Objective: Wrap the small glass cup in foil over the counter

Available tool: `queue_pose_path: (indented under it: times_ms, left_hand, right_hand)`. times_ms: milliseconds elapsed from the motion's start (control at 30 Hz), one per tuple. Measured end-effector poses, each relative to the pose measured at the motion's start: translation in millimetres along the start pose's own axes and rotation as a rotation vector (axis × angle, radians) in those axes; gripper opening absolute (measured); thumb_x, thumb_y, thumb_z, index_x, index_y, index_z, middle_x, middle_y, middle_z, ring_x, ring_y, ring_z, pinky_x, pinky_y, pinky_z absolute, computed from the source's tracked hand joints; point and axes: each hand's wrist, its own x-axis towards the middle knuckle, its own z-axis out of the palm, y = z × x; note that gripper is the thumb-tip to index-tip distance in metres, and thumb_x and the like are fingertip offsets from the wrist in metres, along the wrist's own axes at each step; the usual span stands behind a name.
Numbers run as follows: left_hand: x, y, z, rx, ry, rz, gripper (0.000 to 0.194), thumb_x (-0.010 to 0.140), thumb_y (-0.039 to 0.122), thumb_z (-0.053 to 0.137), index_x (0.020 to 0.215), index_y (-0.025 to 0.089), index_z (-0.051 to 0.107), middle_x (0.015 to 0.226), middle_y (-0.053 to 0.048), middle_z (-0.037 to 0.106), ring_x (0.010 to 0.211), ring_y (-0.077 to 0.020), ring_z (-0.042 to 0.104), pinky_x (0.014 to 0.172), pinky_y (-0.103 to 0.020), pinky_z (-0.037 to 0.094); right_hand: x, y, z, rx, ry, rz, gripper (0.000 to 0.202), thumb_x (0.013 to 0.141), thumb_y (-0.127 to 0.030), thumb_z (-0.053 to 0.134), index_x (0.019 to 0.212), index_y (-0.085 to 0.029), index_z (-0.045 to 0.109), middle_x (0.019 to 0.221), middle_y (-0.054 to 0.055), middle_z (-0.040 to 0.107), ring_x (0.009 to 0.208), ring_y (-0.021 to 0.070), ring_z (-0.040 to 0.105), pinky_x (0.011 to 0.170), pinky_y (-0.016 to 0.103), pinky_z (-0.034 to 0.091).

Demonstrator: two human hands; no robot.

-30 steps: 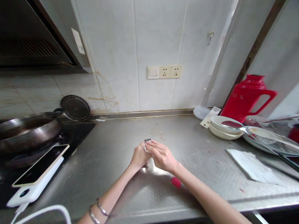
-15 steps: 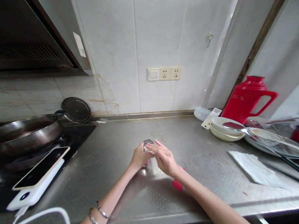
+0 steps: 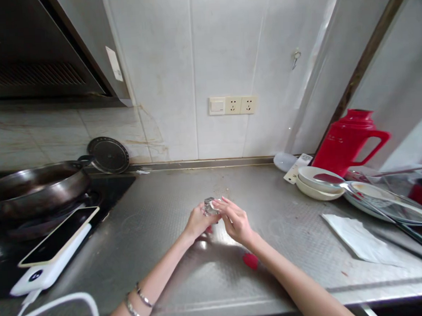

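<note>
A small clear, glass-like object [image 3: 210, 207] sits between my hands at the middle of the steel counter [image 3: 170, 198]. My left hand [image 3: 199, 221] is wrapped round its near left side. Against its right side lie the fingers of my right hand [image 3: 234, 219], held together around something white and small that I cannot make out. Beneath my left hand shows a bit of red [image 3: 208, 230]. A red piece [image 3: 251, 261] lies on the counter beside my right forearm.
On the left are a pan [image 3: 39, 188], a phone [image 3: 59, 236] and a white power bank [image 3: 47, 275] with its cable. On the right stand a red thermos [image 3: 348, 143], stacked bowls [image 3: 320, 190], plates with utensils and a white tissue [image 3: 360, 240].
My right hand has shifted slightly right, and the clear object shows more between my hands. More of the red piece beside my right forearm is uncovered.
</note>
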Motion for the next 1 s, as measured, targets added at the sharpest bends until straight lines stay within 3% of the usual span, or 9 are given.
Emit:
queue_pose_path:
  times_ms: [167,367,500,600,767,900,1000]
  left_hand:
    - [1.2,-1.8,-3.2,-0.07,-0.017,-0.058,0.04,0.066,0.041,0.069,0.095,0.015,0.06,0.067,0.003,0.056,0.047,-0.0072,0.049,0.041,-0.018,0.045]
    - [3.3,-3.1,-5.3,-0.051,0.012,-0.068,0.044,0.063,0.043,0.073,0.093,0.014,0.059,0.068,0.002,0.056,0.045,-0.006,0.048,0.042,-0.018,0.045]
    - [3.2,-2.4,-4.8,-0.067,0.009,-0.049,0.051,0.065,0.041,0.073,0.106,0.015,0.058,0.073,0.001,0.058,0.046,-0.0061,0.05,0.04,-0.018,0.045]
    - [2.6,-4.2,-4.3,-0.065,-0.024,-0.071,0.052,0.063,0.041,0.074,0.103,0.013,0.057,0.069,0.002,0.057,0.043,-0.0066,0.05,0.039,-0.019,0.046]
    - [0.6,-4.5,-4.0,-0.117,-0.113,-0.11,0.063,0.058,0.049,0.076,0.106,0.014,0.055,0.067,0.003,0.056,0.043,-0.0077,0.051,0.039,-0.023,0.049]
    - [-0.1,0.0,-6.2,-0.142,-0.099,-0.132,0.065,0.059,0.054,0.074,0.108,0.014,0.056,0.069,0.002,0.057,0.043,-0.0077,0.052,0.04,-0.024,0.051]
    - [0.8,1.5,-8.9,-0.158,-0.093,-0.141,0.064,0.061,0.057,0.072,0.106,0.014,0.058,0.068,0.001,0.057,0.044,-0.0085,0.053,0.042,-0.025,0.052]
  right_hand:
    - [3.8,-9.3,-2.6,0.04,-0.013,0.004,0.042,0.09,-0.009,0.04,0.129,-0.023,0.049,0.112,0.007,0.068,0.11,0.0204,0.061,0.101,0.046,0.047]
    - [7.8,-16.4,-6.2,0.113,0.041,0.09,0.033,0.092,-0.014,0.041,0.117,-0.025,0.059,0.101,0.005,0.072,0.094,0.0202,0.069,0.098,0.042,0.049]
    - [14.4,-11.3,-12.0,0.089,0.183,0.296,0.027,0.094,-0.023,0.04,0.101,-0.024,0.066,0.094,0.006,0.073,0.104,0.0246,0.064,0.099,0.044,0.047]
    - [19.0,-2.4,-13.2,0.087,0.278,0.486,0.027,0.094,-0.032,0.042,0.096,-0.024,0.068,0.092,0.004,0.073,0.101,0.0245,0.066,0.099,0.045,0.045]
    - [18.7,7.9,-7.6,0.282,0.067,0.645,0.033,0.092,-0.04,0.044,0.096,-0.019,0.07,0.095,0.007,0.072,0.088,0.0219,0.067,0.082,0.036,0.053]
    - [17.0,10.5,-12.3,0.533,-0.105,0.627,0.03,0.087,-0.035,0.053,0.112,-0.021,0.064,0.118,0.008,0.065,0.108,0.0238,0.061,0.094,0.041,0.048]
    - [17.0,10.2,-17.8,0.678,-0.254,0.512,0.052,0.079,-0.026,0.061,0.13,-0.025,0.05,0.137,0.008,0.05,0.124,0.0248,0.049,0.103,0.046,0.04]
